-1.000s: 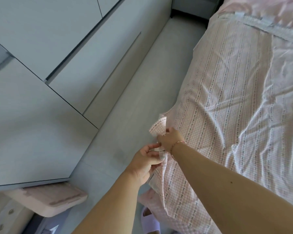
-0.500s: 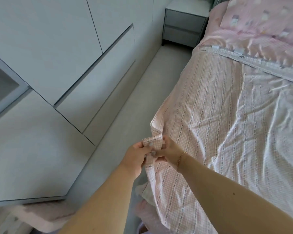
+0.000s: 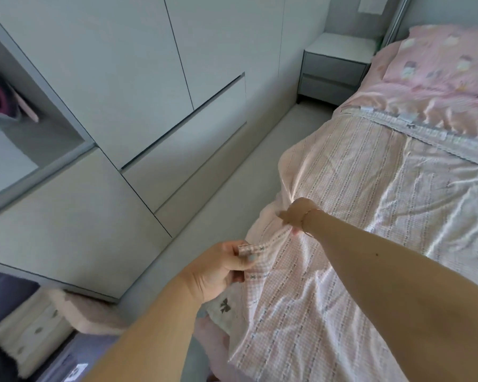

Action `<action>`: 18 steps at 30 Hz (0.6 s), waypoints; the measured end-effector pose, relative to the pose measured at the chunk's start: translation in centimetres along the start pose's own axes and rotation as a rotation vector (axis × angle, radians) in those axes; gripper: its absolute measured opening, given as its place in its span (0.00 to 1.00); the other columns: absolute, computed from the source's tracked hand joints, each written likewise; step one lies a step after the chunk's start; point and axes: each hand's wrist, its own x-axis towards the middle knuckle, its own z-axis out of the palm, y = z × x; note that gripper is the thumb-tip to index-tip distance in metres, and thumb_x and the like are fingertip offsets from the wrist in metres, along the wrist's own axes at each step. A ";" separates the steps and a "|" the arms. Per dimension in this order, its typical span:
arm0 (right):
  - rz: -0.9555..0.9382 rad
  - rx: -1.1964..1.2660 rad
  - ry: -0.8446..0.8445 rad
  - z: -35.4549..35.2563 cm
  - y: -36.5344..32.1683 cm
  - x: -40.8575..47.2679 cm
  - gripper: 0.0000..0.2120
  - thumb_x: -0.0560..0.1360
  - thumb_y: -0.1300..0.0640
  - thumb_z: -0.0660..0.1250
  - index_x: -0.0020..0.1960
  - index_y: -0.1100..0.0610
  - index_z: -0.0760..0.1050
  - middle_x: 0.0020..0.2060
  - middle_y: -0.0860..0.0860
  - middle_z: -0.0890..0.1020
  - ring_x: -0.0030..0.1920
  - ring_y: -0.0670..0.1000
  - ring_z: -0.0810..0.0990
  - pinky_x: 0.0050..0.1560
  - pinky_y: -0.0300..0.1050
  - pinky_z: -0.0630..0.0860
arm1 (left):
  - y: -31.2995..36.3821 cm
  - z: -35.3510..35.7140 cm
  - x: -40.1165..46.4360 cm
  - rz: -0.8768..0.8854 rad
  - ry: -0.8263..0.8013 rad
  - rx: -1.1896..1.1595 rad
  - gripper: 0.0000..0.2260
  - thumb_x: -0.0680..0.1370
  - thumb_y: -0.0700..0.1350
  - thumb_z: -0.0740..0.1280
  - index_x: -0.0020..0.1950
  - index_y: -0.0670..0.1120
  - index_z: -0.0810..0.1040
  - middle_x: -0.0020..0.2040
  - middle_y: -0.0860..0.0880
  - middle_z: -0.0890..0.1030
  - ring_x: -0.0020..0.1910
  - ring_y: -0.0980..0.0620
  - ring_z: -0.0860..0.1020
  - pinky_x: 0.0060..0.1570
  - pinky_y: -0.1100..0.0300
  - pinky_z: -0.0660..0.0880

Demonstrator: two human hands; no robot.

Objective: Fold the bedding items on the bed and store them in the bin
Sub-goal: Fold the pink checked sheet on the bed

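Observation:
A pink checked blanket [image 3: 384,194] with thin striped rows lies spread over the bed, wrinkled, its near edge hanging off the left side. My left hand [image 3: 218,271] pinches the blanket's corner between thumb and fingers, just off the bed's edge. My right hand [image 3: 297,213], with a thin bracelet on the wrist, grips the blanket's edge a little farther along, on top of the bed. A short stretch of hem runs taut between the two hands. A pink pillow [image 3: 447,59] with a printed pattern lies at the head of the bed.
White wardrobe doors [image 3: 122,78] line the left side, with a narrow strip of pale floor [image 3: 232,194] between them and the bed. A grey nightstand [image 3: 334,67] stands at the far end. Folded pink and cream bedding [image 3: 47,321] sits low at the bottom left.
My hands were together at the blanket's corner; now they have drawn apart, the right sliding along the edge. The view has tilted up toward the head of the bed.

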 end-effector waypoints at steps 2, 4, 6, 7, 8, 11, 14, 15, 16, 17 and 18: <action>0.079 0.082 0.065 -1.1 1.8 -1.2 0.12 0.78 0.51 0.62 0.41 0.58 0.74 0.30 0.51 0.77 0.31 0.47 0.73 0.31 0.36 0.68 | -0.4 2.3 -1.0 0.021 -0.002 -0.020 0.33 0.66 0.47 0.79 0.59 0.27 0.70 0.53 0.36 0.71 0.52 0.39 0.71 0.54 0.44 0.66; 0.141 0.737 0.032 -2.0 3.3 -2.7 0.03 0.78 0.62 0.62 0.48 0.60 0.74 0.42 0.55 0.77 0.37 0.49 0.74 0.36 0.36 0.72 | -0.6 4.8 -2.0 0.034 0.019 -0.034 0.29 0.64 0.48 0.80 0.54 0.31 0.72 0.48 0.38 0.71 0.47 0.42 0.71 0.49 0.49 0.68; 0.188 1.504 -0.032 -2.9 4.7 -4.1 0.15 0.78 0.70 0.59 0.64 0.65 0.71 0.54 0.59 0.77 0.47 0.53 0.77 0.50 0.44 0.76 | -0.4 7.2 -2.9 0.048 0.051 -0.030 0.19 0.64 0.45 0.77 0.44 0.38 0.72 0.38 0.43 0.72 0.36 0.50 0.71 0.36 0.60 0.67; 0.217 1.711 -0.069 -3.4 5.5 -5.3 0.15 0.79 0.71 0.57 0.65 0.67 0.69 0.57 0.59 0.78 0.50 0.55 0.78 0.55 0.45 0.74 | -0.3 8.7 -3.5 0.057 0.060 -0.018 0.15 0.65 0.43 0.75 0.40 0.40 0.71 0.34 0.46 0.71 0.31 0.53 0.69 0.31 0.63 0.64; 0.247 1.844 -0.105 -3.8 6.1 -6.1 0.13 0.79 0.70 0.55 0.63 0.68 0.69 0.61 0.58 0.77 0.51 0.55 0.78 0.56 0.45 0.73 | -0.2 9.7 -3.8 0.060 0.065 -0.010 0.12 0.66 0.41 0.73 0.38 0.42 0.70 0.31 0.49 0.71 0.28 0.55 0.66 0.29 0.64 0.62; 0.302 1.972 -0.050 -5.2 8.4 -8.4 0.17 0.80 0.65 0.50 0.64 0.64 0.70 0.64 0.58 0.76 0.61 0.57 0.76 0.58 0.51 0.73 | -0.6 12.9 -4.6 0.060 0.050 0.017 0.08 0.69 0.39 0.70 0.36 0.44 0.70 0.28 0.51 0.69 0.24 0.57 0.63 0.27 0.65 0.59; 0.156 1.920 0.051 -6.2 11.5 -11.0 0.21 0.81 0.57 0.47 0.68 0.57 0.70 0.62 0.58 0.75 0.66 0.59 0.71 0.63 0.59 0.70 | -1.5 16.4 -5.3 0.057 0.002 0.040 0.08 0.70 0.39 0.70 0.36 0.44 0.71 0.28 0.51 0.70 0.24 0.57 0.64 0.25 0.66 0.62; 0.135 1.919 0.078 -6.3 12.8 -12.2 0.20 0.81 0.55 0.49 0.66 0.56 0.73 0.60 0.57 0.77 0.64 0.59 0.73 0.60 0.59 0.72 | -1.9 17.7 -5.6 0.057 -0.012 0.053 0.08 0.71 0.39 0.70 0.36 0.45 0.72 0.29 0.50 0.71 0.25 0.57 0.64 0.26 0.66 0.63; 0.145 1.932 0.110 -6.4 14.0 -12.7 0.17 0.81 0.55 0.52 0.61 0.57 0.76 0.57 0.56 0.79 0.61 0.59 0.76 0.55 0.57 0.74 | -2.2 18.6 -5.7 0.053 -0.024 0.066 0.09 0.72 0.38 0.71 0.35 0.46 0.74 0.31 0.49 0.71 0.26 0.56 0.65 0.26 0.66 0.64; 0.179 1.897 0.181 -6.5 15.5 -13.6 0.15 0.80 0.55 0.55 0.56 0.58 0.79 0.53 0.55 0.81 0.57 0.58 0.78 0.53 0.55 0.76 | -2.7 19.6 -5.9 0.052 -0.036 0.082 0.11 0.74 0.37 0.70 0.33 0.48 0.76 0.32 0.48 0.71 0.27 0.56 0.65 0.27 0.66 0.66; 0.185 1.895 0.214 -6.1 17.1 -14.1 0.13 0.79 0.56 0.58 0.51 0.58 0.80 0.49 0.55 0.83 0.54 0.57 0.80 0.53 0.54 0.77 | -3.2 20.6 -6.1 0.045 -0.042 0.097 0.14 0.75 0.36 0.69 0.32 0.49 0.76 0.32 0.48 0.71 0.27 0.56 0.65 0.28 0.67 0.67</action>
